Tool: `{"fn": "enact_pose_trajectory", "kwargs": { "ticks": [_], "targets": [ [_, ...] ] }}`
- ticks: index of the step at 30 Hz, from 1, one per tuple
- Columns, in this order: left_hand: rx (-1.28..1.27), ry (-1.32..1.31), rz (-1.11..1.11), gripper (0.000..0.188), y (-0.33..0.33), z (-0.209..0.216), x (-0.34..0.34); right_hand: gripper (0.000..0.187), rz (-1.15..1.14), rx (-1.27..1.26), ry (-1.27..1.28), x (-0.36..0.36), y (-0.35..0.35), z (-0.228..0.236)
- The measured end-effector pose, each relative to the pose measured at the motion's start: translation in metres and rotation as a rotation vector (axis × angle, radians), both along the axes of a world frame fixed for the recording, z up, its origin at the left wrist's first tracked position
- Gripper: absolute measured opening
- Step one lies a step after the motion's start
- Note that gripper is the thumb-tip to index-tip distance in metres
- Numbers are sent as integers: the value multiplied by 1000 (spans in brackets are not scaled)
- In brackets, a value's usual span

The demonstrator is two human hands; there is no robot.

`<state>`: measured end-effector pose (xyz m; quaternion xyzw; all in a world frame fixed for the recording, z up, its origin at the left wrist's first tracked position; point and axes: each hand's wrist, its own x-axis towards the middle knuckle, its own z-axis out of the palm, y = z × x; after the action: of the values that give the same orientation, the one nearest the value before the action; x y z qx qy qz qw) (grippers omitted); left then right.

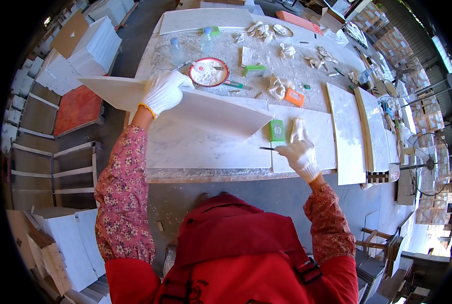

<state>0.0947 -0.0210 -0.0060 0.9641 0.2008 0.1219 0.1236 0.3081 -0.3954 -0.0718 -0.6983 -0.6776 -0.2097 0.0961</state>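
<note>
My left hand (pixel 164 93), in a white knit glove, is closed over the upper edge of a white stone tile (pixel 226 114) and holds it tilted up from the table. Under it lies a grey-veined marble tile (pixel 200 156). My gloved right hand (pixel 301 158) pinches a thin dark stick-like tool (pixel 267 148) pointing left; its exact kind is too small to tell. That hand is above a second flat marble tile (pixel 318 126). Next to it are a green block (pixel 277 130) and a loose white glove (pixel 299 127).
Farther back are a red-rimmed bowl of white paste (pixel 205 77), a teal-handled putty knife (pixel 234 84), plastic bottles (pixel 206 41), an orange block (pixel 294 97) and several gloves (pixel 260 30). More tiles (pixel 345 134) lie at right, near a standing fan (pixel 428 163). Tile stacks (pixel 91 48) stand left.
</note>
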Motion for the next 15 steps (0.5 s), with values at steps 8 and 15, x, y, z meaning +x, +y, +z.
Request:
{"fn": "enact_pose_trajectory", "kwargs": {
  "ticks": [8,15],
  "targets": [
    [-84,31,-32,37,14,-8,10,42,103,320,-85,-11,50,60],
    [-93,-38,-52,35,14,-13,17,13,134,-230,35,21,8,-69]
  ]
}}
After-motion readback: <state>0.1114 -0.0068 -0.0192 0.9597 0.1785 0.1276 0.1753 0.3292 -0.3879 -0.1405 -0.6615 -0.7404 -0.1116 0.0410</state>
